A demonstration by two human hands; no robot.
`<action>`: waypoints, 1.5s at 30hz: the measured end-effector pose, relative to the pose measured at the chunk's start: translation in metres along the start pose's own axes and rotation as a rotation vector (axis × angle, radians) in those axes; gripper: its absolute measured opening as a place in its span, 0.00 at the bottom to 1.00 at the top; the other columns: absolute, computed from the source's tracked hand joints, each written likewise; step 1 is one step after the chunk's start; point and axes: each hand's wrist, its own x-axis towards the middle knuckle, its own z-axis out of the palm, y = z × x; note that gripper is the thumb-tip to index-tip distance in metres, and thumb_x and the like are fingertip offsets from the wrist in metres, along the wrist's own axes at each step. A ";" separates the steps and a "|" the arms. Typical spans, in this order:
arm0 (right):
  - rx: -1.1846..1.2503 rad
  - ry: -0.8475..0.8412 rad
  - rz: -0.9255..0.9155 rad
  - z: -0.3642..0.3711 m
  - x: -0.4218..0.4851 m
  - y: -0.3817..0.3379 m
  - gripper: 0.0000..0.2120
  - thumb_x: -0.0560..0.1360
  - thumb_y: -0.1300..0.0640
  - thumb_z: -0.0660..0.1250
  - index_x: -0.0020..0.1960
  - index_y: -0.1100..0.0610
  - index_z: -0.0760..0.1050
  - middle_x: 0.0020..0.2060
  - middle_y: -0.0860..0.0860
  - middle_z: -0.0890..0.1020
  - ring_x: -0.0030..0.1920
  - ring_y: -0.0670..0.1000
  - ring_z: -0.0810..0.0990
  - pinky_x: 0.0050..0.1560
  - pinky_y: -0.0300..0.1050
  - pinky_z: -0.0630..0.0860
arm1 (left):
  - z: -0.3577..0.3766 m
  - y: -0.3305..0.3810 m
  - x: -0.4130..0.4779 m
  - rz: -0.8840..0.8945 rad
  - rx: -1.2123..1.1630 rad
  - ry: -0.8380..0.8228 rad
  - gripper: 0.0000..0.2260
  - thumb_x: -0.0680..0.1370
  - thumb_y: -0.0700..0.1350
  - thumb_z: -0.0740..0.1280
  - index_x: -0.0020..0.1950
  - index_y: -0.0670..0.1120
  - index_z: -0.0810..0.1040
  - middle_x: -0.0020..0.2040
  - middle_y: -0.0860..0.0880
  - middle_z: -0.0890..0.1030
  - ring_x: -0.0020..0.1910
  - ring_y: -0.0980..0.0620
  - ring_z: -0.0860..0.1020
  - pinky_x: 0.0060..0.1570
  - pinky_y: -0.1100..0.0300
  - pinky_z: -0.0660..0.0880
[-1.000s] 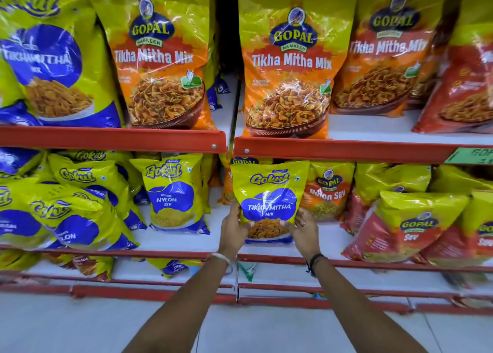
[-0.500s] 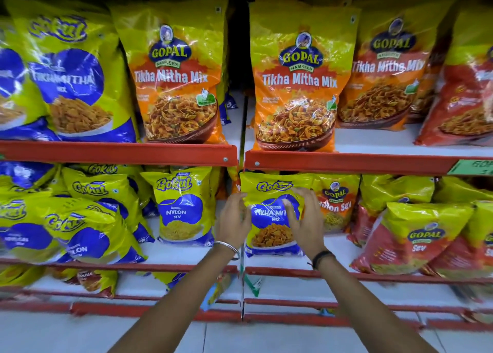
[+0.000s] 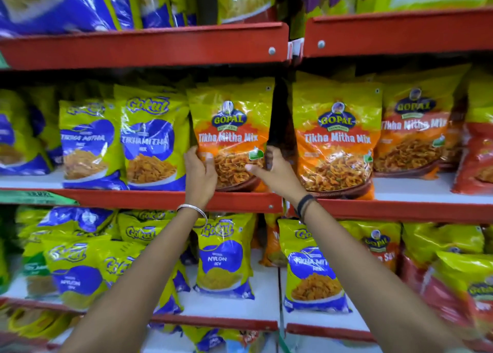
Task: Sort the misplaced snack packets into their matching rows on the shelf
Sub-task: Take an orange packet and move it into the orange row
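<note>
An orange and yellow Gopal Tikha Mitha Mix packet (image 3: 230, 128) stands upright on the middle shelf (image 3: 165, 199), just left of the shelf divider. My left hand (image 3: 200, 175) grips its lower left side and my right hand (image 3: 274, 175) grips its lower right edge. A second Gopal Tikha Mitha Mix packet (image 3: 336, 139) stands to the right. Left of it stand yellow and blue Gokul Tikha Mitha packets (image 3: 152, 142). On the shelf below, a small Gokul Tikha Mitha packet (image 3: 313, 270) stands alone beside a Gokul Nylon Sev packet (image 3: 222, 259).
Red shelf rails cross above (image 3: 149, 44) and below (image 3: 213, 319). Gopal Sev packets (image 3: 453, 278) fill the lower right, and several Gokul packets (image 3: 74, 262) crowd the lower left. Red packets (image 3: 477, 152) sit at the far right of the middle shelf.
Both hands let go of the small Gokul Tikha Mitha packet on the lower shelf and rose to the shelf above, closing on the Gopal packet. The view tilted upward.
</note>
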 end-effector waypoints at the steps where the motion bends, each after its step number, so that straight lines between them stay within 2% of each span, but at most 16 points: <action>1: -0.033 -0.010 0.017 0.006 0.003 0.003 0.37 0.73 0.44 0.68 0.73 0.59 0.57 0.62 0.55 0.74 0.62 0.55 0.73 0.59 0.48 0.72 | -0.003 -0.008 0.001 -0.056 -0.024 -0.072 0.20 0.80 0.50 0.58 0.68 0.39 0.63 0.63 0.40 0.72 0.63 0.41 0.72 0.59 0.52 0.68; 3: -0.038 0.017 0.035 0.015 0.007 0.009 0.34 0.73 0.46 0.69 0.72 0.60 0.61 0.62 0.55 0.75 0.63 0.56 0.74 0.55 0.46 0.70 | -0.010 -0.023 0.004 -0.121 -0.043 -0.214 0.20 0.79 0.53 0.59 0.66 0.42 0.66 0.59 0.43 0.76 0.59 0.42 0.75 0.54 0.53 0.71; 6: 0.042 0.057 0.081 0.021 0.006 0.018 0.36 0.72 0.46 0.70 0.73 0.60 0.61 0.72 0.56 0.69 0.71 0.57 0.67 0.68 0.55 0.68 | -0.019 -0.033 0.008 -0.126 -0.077 -0.324 0.19 0.77 0.51 0.64 0.65 0.44 0.68 0.61 0.43 0.78 0.60 0.44 0.76 0.61 0.45 0.73; 9: 0.090 0.127 0.062 0.025 -0.003 0.020 0.37 0.71 0.48 0.72 0.73 0.59 0.61 0.73 0.57 0.68 0.72 0.56 0.66 0.71 0.57 0.65 | -0.027 -0.032 0.003 -0.103 -0.200 -0.316 0.18 0.76 0.46 0.68 0.64 0.45 0.69 0.60 0.44 0.78 0.60 0.47 0.76 0.63 0.43 0.72; 12: 0.204 0.221 -0.023 0.024 -0.022 0.021 0.33 0.69 0.54 0.75 0.70 0.58 0.67 0.66 0.57 0.75 0.67 0.55 0.73 0.67 0.59 0.71 | -0.029 -0.027 -0.017 -0.043 -0.340 -0.228 0.22 0.73 0.37 0.71 0.64 0.44 0.70 0.57 0.45 0.80 0.57 0.50 0.79 0.60 0.47 0.75; 14: 0.261 0.281 -0.091 0.017 -0.036 0.022 0.28 0.69 0.57 0.75 0.66 0.53 0.71 0.61 0.52 0.80 0.63 0.52 0.77 0.64 0.56 0.74 | -0.028 -0.017 -0.031 0.003 -0.431 -0.165 0.23 0.71 0.35 0.72 0.63 0.45 0.71 0.55 0.46 0.81 0.55 0.52 0.80 0.58 0.52 0.77; 16: 0.351 0.312 -0.142 0.005 -0.052 0.021 0.24 0.68 0.58 0.75 0.61 0.45 0.74 0.56 0.43 0.82 0.59 0.47 0.80 0.61 0.49 0.77 | -0.027 -0.003 -0.045 0.062 -0.474 -0.114 0.22 0.70 0.37 0.73 0.61 0.50 0.73 0.54 0.49 0.82 0.52 0.59 0.81 0.52 0.64 0.78; 18: 0.397 0.336 -0.152 -0.007 -0.070 0.020 0.22 0.68 0.56 0.75 0.61 0.47 0.76 0.55 0.43 0.83 0.58 0.46 0.80 0.57 0.43 0.78 | -0.026 0.014 -0.060 0.089 -0.470 -0.082 0.22 0.68 0.43 0.74 0.60 0.52 0.75 0.52 0.54 0.82 0.49 0.65 0.80 0.46 0.71 0.76; 21: 0.419 0.351 -0.112 -0.021 -0.101 0.026 0.19 0.68 0.53 0.75 0.57 0.44 0.78 0.53 0.42 0.84 0.57 0.46 0.81 0.55 0.39 0.77 | -0.023 0.029 -0.083 0.063 -0.433 -0.107 0.19 0.66 0.47 0.75 0.56 0.53 0.78 0.48 0.59 0.83 0.47 0.62 0.81 0.47 0.67 0.77; 23: 0.419 0.340 -0.062 -0.026 -0.122 0.038 0.18 0.67 0.53 0.76 0.56 0.45 0.79 0.52 0.43 0.85 0.57 0.46 0.81 0.54 0.38 0.77 | -0.018 0.031 -0.102 0.021 -0.414 -0.172 0.18 0.66 0.47 0.76 0.55 0.50 0.80 0.48 0.54 0.85 0.48 0.57 0.82 0.50 0.59 0.79; 26: 0.410 0.359 0.028 -0.027 -0.155 0.063 0.21 0.63 0.50 0.76 0.55 0.49 0.79 0.50 0.44 0.86 0.55 0.48 0.82 0.53 0.38 0.78 | -0.010 0.023 -0.136 -0.058 -0.392 -0.242 0.19 0.64 0.51 0.77 0.54 0.51 0.80 0.48 0.53 0.85 0.49 0.56 0.83 0.50 0.55 0.80; 30: 0.396 0.346 0.135 -0.025 -0.191 0.092 0.35 0.60 0.44 0.77 0.63 0.57 0.75 0.59 0.56 0.82 0.59 0.51 0.81 0.62 0.51 0.77 | 0.000 0.012 -0.173 -0.167 -0.334 -0.303 0.17 0.64 0.50 0.78 0.50 0.51 0.81 0.48 0.49 0.85 0.46 0.56 0.83 0.48 0.56 0.80; 32: 0.375 0.350 0.175 -0.026 -0.204 0.099 0.37 0.60 0.46 0.77 0.65 0.60 0.73 0.61 0.59 0.79 0.61 0.55 0.79 0.65 0.56 0.74 | 0.003 0.010 -0.185 -0.218 -0.327 -0.319 0.16 0.64 0.46 0.78 0.49 0.50 0.80 0.48 0.48 0.85 0.44 0.58 0.83 0.48 0.58 0.80; 35: 0.336 0.360 0.199 -0.025 -0.213 0.102 0.36 0.60 0.46 0.76 0.64 0.56 0.73 0.61 0.55 0.79 0.59 0.51 0.79 0.63 0.49 0.75 | 0.005 0.009 -0.196 -0.255 -0.302 -0.342 0.17 0.64 0.47 0.78 0.51 0.48 0.81 0.48 0.49 0.85 0.46 0.56 0.83 0.50 0.55 0.80; 39: 0.297 0.358 0.215 -0.027 -0.219 0.106 0.37 0.62 0.47 0.76 0.67 0.58 0.70 0.60 0.52 0.77 0.59 0.49 0.76 0.61 0.44 0.73 | 0.006 0.014 -0.201 -0.273 -0.268 -0.359 0.21 0.64 0.49 0.78 0.54 0.45 0.80 0.51 0.46 0.85 0.50 0.50 0.82 0.54 0.48 0.79; 45: 0.352 0.364 0.218 -0.037 -0.220 0.108 0.41 0.59 0.47 0.76 0.68 0.60 0.70 0.64 0.59 0.76 0.61 0.53 0.76 0.65 0.54 0.73 | 0.011 0.024 -0.206 -0.288 -0.251 -0.346 0.23 0.63 0.51 0.78 0.55 0.44 0.80 0.51 0.46 0.85 0.48 0.52 0.83 0.52 0.49 0.80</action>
